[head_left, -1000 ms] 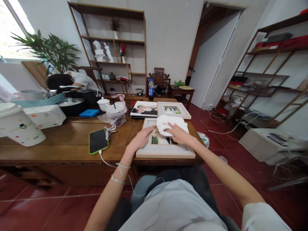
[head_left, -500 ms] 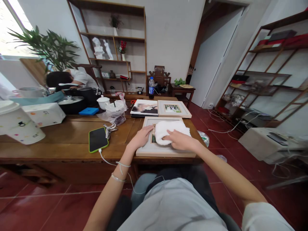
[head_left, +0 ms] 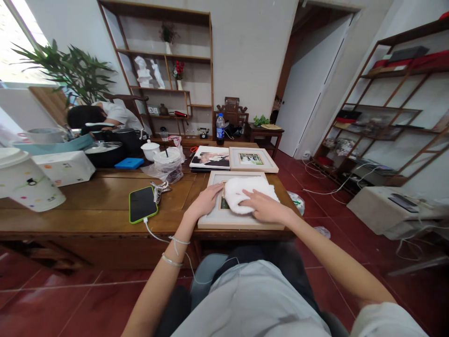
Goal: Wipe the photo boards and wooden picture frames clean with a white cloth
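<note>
A pale wooden picture frame [head_left: 242, 225] lies flat at the table's near right end, a small photo partly showing inside it. Over its middle and right side rests a folded white towel [head_left: 234, 191], which hides most of that photo. My right hand [head_left: 266, 206] grips the towel from above and presses it onto the frame, fingers spread along the cloth. On the frame's left side my left hand [head_left: 206, 202] lies flat with its fingers stretched out, the tips near the towel's left edge.
Beyond the frame lie a photo album [head_left: 210, 157] and a second framed photo [head_left: 270, 161]. A charging phone [head_left: 143, 205] is left of my left arm, its cable running toward me. Cups, bowls and a tissue box [head_left: 63, 168] crowd the left. A person [head_left: 121, 114] leans over behind them.
My right hand and the towel have shifted slightly left and down on the frame, and the fingers look more spread. My left hand stays in place.
</note>
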`<state>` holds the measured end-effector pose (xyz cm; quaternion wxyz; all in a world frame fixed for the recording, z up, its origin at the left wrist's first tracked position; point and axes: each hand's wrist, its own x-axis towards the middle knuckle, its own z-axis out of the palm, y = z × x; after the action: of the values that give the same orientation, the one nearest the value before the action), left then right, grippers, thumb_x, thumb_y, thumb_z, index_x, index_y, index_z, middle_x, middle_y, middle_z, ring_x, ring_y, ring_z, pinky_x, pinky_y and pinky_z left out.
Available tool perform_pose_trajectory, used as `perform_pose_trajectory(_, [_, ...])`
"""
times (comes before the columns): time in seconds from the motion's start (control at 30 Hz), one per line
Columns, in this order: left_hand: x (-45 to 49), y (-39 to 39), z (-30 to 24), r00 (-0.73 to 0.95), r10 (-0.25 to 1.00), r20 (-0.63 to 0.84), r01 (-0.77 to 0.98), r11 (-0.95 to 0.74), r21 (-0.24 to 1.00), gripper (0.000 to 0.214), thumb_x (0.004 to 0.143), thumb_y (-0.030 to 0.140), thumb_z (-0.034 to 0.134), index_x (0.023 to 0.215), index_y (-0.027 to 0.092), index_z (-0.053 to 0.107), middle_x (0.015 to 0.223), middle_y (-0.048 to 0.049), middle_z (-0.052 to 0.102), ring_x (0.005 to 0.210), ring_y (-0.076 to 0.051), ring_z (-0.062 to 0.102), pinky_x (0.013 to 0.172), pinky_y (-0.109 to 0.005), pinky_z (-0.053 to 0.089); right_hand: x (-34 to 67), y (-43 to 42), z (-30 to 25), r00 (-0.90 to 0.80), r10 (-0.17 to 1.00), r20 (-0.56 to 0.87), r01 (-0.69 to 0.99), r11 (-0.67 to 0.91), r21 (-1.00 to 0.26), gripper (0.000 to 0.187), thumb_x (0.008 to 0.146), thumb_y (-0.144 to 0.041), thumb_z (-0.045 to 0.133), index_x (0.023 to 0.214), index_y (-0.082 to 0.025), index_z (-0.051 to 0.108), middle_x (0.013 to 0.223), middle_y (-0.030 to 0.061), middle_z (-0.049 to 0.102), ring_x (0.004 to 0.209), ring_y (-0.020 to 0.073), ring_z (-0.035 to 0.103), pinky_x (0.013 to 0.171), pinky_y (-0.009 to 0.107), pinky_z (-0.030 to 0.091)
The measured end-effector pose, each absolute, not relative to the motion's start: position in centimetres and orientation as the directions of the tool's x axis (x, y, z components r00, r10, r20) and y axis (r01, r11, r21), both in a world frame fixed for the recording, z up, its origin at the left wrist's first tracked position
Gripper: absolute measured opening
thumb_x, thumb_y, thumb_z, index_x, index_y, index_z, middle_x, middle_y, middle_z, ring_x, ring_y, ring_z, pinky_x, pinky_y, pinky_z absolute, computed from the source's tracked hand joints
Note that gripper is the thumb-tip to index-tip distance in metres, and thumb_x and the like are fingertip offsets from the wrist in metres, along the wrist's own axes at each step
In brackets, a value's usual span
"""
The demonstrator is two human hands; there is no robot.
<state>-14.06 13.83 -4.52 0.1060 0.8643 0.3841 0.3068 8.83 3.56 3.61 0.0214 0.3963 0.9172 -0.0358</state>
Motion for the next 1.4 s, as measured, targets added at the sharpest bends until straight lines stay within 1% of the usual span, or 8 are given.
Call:
perform_pose_trajectory(0.13, [-14.1,14.1,-4.8,0.513,0.731,0.45,0.579,-0.682,0.448,0.043,0.092,0.021,0.028,0.126,0.014,0.052,0.135,-0.0084,0.05,0.126,-0.019,0.045,0.109,-0.039,0.033,10.1,8.7,2.4,-0.656,0.755,-0.01,0.755,0.656,0.011,0.066,0.067,0.003,0.042,0.129,-0.019,0.049,0.141,0.012,0.042,0.138,0.0227,0.021,0.109,0.046,0.021])
perform_pose_trajectory(0.3, [-14.2,14.2,-4.9,0.497,0.743,0.449,0.572,-0.669,0.474,0.041,0.09,0.019,0.032,0.125,0.015,0.053,0.134,-0.0075,0.051,0.126,-0.019,0.045,0.109,-0.039,0.032,9.6,13.5,2.1,-0.549,0.826,0.123,0.835,0.538,0.113,0.063,0.07,0.003,0.045,0.129,-0.015,0.047,0.142,0.0161,0.04,0.138,0.0268,0.02,0.107,0.05,0.02])
perform_pose_trajectory(0.4, [-14.2,14.2,-4.8,0.495,0.745,0.448,0.576,-0.667,0.473,0.041,0.091,0.021,0.032,0.125,0.014,0.054,0.134,-0.0083,0.051,0.125,-0.02,0.045,0.109,-0.038,0.032,8.6,14.0,2.0,-0.578,0.807,0.122,0.815,0.561,0.149,0.061,0.07,0.003,0.045,0.128,-0.014,0.049,0.143,0.0164,0.038,0.137,0.03,0.021,0.105,0.052,0.021])
perform_pose_trajectory(0.53, [-14.1,14.1,-4.7,0.511,0.735,0.446,0.579,-0.678,0.453,0.042,0.091,0.021,0.031,0.126,0.015,0.053,0.135,-0.0079,0.05,0.125,-0.019,0.045,0.109,-0.037,0.033,7.6,11.7,2.3,-0.622,0.781,0.051,0.778,0.609,0.157,0.062,0.068,0.005,0.041,0.124,-0.017,0.054,0.137,0.015,0.045,0.131,0.032,0.031,0.099,0.052,0.028])
perform_pose_trajectory(0.7, [-14.0,14.0,-4.8,0.494,0.739,0.458,0.583,-0.672,0.456,0.042,0.09,0.019,0.032,0.125,0.014,0.053,0.133,-0.0091,0.052,0.125,-0.02,0.046,0.108,-0.037,0.033,7.3,6.1,4.4,-0.667,0.741,-0.076,0.735,0.671,0.1,0.055,0.071,-0.002,0.042,0.121,-0.019,0.058,0.111,0.0166,0.063,0.101,0.0286,0.059,0.082,0.037,0.042])
perform_pose_trajectory(0.9, [-13.9,13.5,-4.3,0.49,0.754,0.438,0.588,-0.656,0.472,0.041,0.091,0.022,0.031,0.125,0.013,0.053,0.133,-0.0098,0.051,0.125,-0.02,0.046,0.108,-0.038,0.034,7.3,0.5,6.2,-0.697,0.71,-0.104,0.71,0.703,0.037,0.052,0.069,-0.005,0.044,0.115,-0.022,0.06,0.107,0.0136,0.064,0.089,0.0266,0.063,0.074,0.033,0.043])
perform_pose_trajectory(1.13, [-13.9,13.6,-4.2,0.486,0.754,0.442,0.591,-0.656,0.469,0.041,0.09,0.021,0.034,0.125,0.014,0.053,0.132,-0.0093,0.053,0.124,-0.021,0.047,0.108,-0.038,0.034,7.2,0.6,4.8,-0.68,0.73,-0.069,0.731,0.682,0.005,0.057,0.07,-0.006,0.047,0.123,-0.025,0.055,0.129,0.0139,0.053,0.109,0.0289,0.056,0.091,0.042,0.041])
perform_pose_trajectory(1.4, [-14.0,13.9,-4.3,0.489,0.746,0.452,0.58,-0.665,0.47,0.044,0.087,0.016,0.034,0.127,0.016,0.051,0.133,-0.0075,0.052,0.123,-0.021,0.047,0.107,-0.038,0.034,8.6,9.3,1.6,-0.638,0.766,0.074,0.768,0.626,0.138,0.062,0.07,-0.001,0.046,0.129,-0.017,0.048,0.149,0.0121,0.027,0.137,0.0297,0.024,0.107,0.05,0.024])
